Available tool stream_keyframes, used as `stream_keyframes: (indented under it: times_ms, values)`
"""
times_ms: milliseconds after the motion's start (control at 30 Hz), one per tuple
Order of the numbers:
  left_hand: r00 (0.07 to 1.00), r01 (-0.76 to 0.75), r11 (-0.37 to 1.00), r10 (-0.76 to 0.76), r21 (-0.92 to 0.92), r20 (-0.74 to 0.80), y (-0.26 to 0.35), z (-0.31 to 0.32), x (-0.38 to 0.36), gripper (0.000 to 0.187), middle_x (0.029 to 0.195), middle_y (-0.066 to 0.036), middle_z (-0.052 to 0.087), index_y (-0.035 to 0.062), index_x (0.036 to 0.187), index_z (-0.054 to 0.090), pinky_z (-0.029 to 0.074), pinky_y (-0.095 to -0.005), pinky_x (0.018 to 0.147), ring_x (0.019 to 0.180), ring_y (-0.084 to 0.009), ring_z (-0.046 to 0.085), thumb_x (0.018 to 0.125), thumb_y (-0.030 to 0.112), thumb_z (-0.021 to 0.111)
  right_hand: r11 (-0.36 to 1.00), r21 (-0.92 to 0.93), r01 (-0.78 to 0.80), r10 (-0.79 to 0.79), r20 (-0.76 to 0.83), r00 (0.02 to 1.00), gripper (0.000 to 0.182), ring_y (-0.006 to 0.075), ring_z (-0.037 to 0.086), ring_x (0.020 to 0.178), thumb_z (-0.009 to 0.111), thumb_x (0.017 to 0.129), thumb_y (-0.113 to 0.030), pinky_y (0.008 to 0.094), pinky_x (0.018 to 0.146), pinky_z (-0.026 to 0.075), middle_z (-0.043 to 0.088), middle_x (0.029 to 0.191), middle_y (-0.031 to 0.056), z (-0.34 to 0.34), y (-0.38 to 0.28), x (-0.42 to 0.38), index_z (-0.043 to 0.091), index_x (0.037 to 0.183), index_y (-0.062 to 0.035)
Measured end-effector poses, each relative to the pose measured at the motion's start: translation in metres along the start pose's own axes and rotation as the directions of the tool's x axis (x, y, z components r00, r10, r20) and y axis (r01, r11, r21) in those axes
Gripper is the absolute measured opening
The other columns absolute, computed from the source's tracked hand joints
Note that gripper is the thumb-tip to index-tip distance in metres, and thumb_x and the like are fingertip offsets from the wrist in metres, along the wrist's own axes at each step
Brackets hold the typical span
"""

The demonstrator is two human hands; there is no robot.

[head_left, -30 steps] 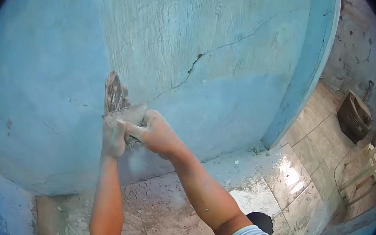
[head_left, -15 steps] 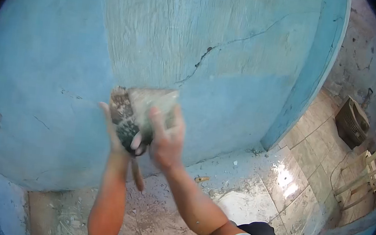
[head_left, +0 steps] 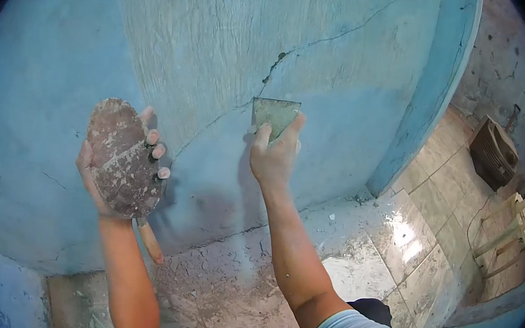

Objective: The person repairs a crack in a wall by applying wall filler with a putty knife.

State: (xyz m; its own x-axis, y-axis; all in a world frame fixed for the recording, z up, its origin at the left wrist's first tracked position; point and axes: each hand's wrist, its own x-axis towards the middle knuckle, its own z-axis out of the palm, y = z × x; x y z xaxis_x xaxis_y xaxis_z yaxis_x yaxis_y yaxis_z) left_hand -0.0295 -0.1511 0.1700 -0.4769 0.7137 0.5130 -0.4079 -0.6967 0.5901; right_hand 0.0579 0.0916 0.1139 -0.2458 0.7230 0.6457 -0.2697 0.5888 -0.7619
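Note:
My left hand (head_left: 96, 174) is wrapped around a rounded trowel (head_left: 124, 158), fingertips curled over the right edge of its blade. Grey, crusted patches cover that blade, and its wooden handle points down beside my wrist. In my right hand (head_left: 274, 156), a flat greenish scraper blade (head_left: 276, 112) is pinched between thumb and fingers. Its straight top edge is up against the blue wall (head_left: 337, 133), right at a long crack (head_left: 273, 67) that runs diagonally. The lower end of the crack reaches down between my two hands.
Dust and crumbs lie on the tiled floor (head_left: 246, 308) below the wall. At right a dark ribbed container (head_left: 492, 154) sits on the tiles, with a pale chair (head_left: 518, 222) closer to me. The wall ends at a vertical edge (head_left: 438, 100).
The scraper was over the trowel, with both hands together. Now the hands are apart: the trowel has gone left, and the scraper has gone right and up to the crack.

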Motion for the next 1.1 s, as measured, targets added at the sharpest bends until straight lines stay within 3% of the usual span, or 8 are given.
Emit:
stream_keyframes:
  times_ms: [167, 367, 433, 533, 633, 833, 933, 1100]
  values:
    - [0.999, -0.007, 1.000, 0.007, -0.003, -0.035, 0.009, -0.010, -0.004, 0.107, 0.128, -0.026, 0.054, -0.0103, 0.165, 0.019, 0.055, -0.0547, 0.080, 0.109, -0.0378, 0.057, 0.097, 0.064, 0.058, 0.954, -0.299, 0.031, 0.029, 0.192, 0.981, 0.035, 0.0504, 0.072, 0.074, 0.059, 0.101, -0.009, 0.0583, 0.069, 0.054, 0.070, 0.076, 0.0258, 0.001, -0.022, 0.014, 0.037, 0.124, 0.0040]
    - [0.997, -0.031, 0.997, 0.036, 0.076, -0.073, 0.015, -0.017, -0.004, 0.106, 0.127, -0.024, 0.055, -0.0072, 0.167, 0.015, 0.051, -0.0522, 0.080, 0.108, -0.0355, 0.056, 0.098, 0.062, 0.057, 0.998, -0.003, -0.068, 0.068, 0.083, 0.994, 0.029, 0.0484, 0.070, 0.067, 0.060, 0.101, -0.005, 0.0543, 0.059, 0.053, 0.067, 0.073, 0.0297, -0.002, -0.011, 0.020, 0.046, 0.121, 0.0098]
    - [0.996, -0.039, 0.995, 0.046, 0.096, -0.081, 0.017, -0.016, -0.005, 0.105, 0.127, -0.024, 0.056, -0.0072, 0.167, 0.016, 0.051, -0.0518, 0.080, 0.107, -0.0355, 0.056, 0.099, 0.062, 0.056, 0.895, 0.255, -0.367, 0.291, 0.290, 0.912, 0.026, 0.0385, 0.072, 0.066, 0.060, 0.102, -0.007, 0.0489, 0.060, 0.055, 0.070, 0.075, 0.0246, -0.028, 0.002, 0.037, 0.049, 0.119, 0.0088]
    - [0.992, -0.020, 0.991, 0.036, 0.135, -0.118, 0.025, -0.019, -0.005, 0.106, 0.127, -0.025, 0.056, -0.0083, 0.167, 0.017, 0.050, -0.0516, 0.079, 0.106, -0.0354, 0.056, 0.099, 0.062, 0.056, 0.852, 0.374, -0.367, 0.247, 0.332, 0.910, 0.025, 0.0234, 0.073, 0.066, 0.059, 0.104, -0.008, 0.0390, 0.059, 0.056, 0.073, 0.077, 0.0161, -0.032, 0.021, 0.044, 0.050, 0.124, 0.0053]
    - [0.996, -0.054, 0.990, 0.062, 0.129, -0.059, 0.024, -0.022, -0.005, 0.105, 0.128, -0.025, 0.056, -0.0096, 0.166, 0.018, 0.049, -0.0514, 0.079, 0.106, -0.0354, 0.056, 0.099, 0.061, 0.057, 0.999, 0.044, 0.003, -0.011, 0.188, 0.982, 0.026, 0.0261, 0.074, 0.066, 0.057, 0.105, -0.007, 0.0393, 0.059, 0.056, 0.073, 0.078, 0.0175, -0.029, 0.007, 0.021, 0.048, 0.128, 0.0037]
    - [0.995, -0.082, 0.987, 0.089, 0.135, -0.045, 0.022, -0.013, -0.004, 0.100, 0.126, -0.025, 0.055, -0.0096, 0.165, 0.022, 0.051, -0.0526, 0.077, 0.106, -0.0363, 0.056, 0.100, 0.057, 0.058, 0.855, 0.370, -0.364, 0.268, 0.285, 0.920, 0.022, 0.0246, 0.074, 0.077, 0.056, 0.106, -0.005, 0.0372, 0.072, 0.058, 0.073, 0.091, 0.0169, -0.016, 0.007, -0.003, 0.051, 0.126, 0.0042]
    - [0.989, -0.099, 0.987, 0.112, 0.129, -0.095, 0.024, -0.014, -0.005, 0.102, 0.127, -0.025, 0.053, -0.0095, 0.165, 0.021, 0.051, -0.0528, 0.078, 0.107, -0.0364, 0.055, 0.098, 0.056, 0.060, 0.912, 0.324, -0.252, 0.232, 0.100, 0.967, 0.018, 0.0207, 0.072, 0.071, 0.053, 0.107, -0.003, 0.0342, 0.064, 0.057, 0.072, 0.089, 0.0154, 0.011, 0.023, -0.010, 0.048, 0.124, 0.0026]
    - [0.990, -0.109, 0.982, 0.120, 0.155, -0.069, 0.028, -0.016, -0.007, 0.102, 0.127, -0.025, 0.054, -0.0092, 0.164, 0.023, 0.052, -0.0528, 0.078, 0.108, -0.0365, 0.054, 0.096, 0.056, 0.062, 0.831, 0.451, -0.326, 0.281, 0.165, 0.945, 0.022, 0.0210, 0.071, 0.069, 0.055, 0.107, -0.006, 0.0367, 0.062, 0.055, 0.073, 0.088, 0.0161, 0.009, 0.015, -0.010, 0.047, 0.125, 0.0034]
